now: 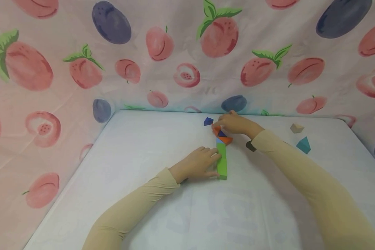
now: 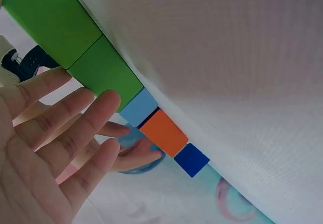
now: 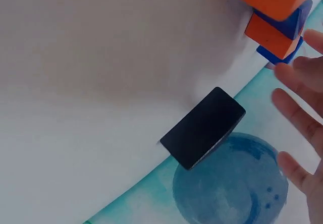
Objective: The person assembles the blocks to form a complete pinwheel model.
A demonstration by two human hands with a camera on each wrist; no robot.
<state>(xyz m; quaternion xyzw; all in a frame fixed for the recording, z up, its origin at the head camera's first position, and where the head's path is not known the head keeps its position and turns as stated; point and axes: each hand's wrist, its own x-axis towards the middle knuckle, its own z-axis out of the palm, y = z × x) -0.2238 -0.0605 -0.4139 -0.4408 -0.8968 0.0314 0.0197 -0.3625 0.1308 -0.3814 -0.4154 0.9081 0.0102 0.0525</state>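
A line of blocks runs away from me across the middle of the table. Two green blocks (image 1: 222, 168) make up its near end, followed by a light blue piece (image 2: 140, 107), orange blocks (image 1: 225, 140) and dark blue pieces (image 1: 222, 134). My left hand (image 1: 200, 162) lies along the left side of the green blocks, its extended fingers right at their edge. Over the far part of the line reaches my right hand (image 1: 234, 124), fingertips beside the farther orange block (image 3: 272, 36), fingers loosely extended. A separate blue block (image 1: 208, 121) sits just left of those fingertips.
Under the right forearm lies a dark block (image 1: 251, 146), partly covered by the sleeve. Farther right are a teal block (image 1: 304, 145) and a plain wooden block (image 1: 297, 128). Fruit-patterned cloth (image 1: 187, 48) walls the back and left of the white table (image 1: 137, 146).
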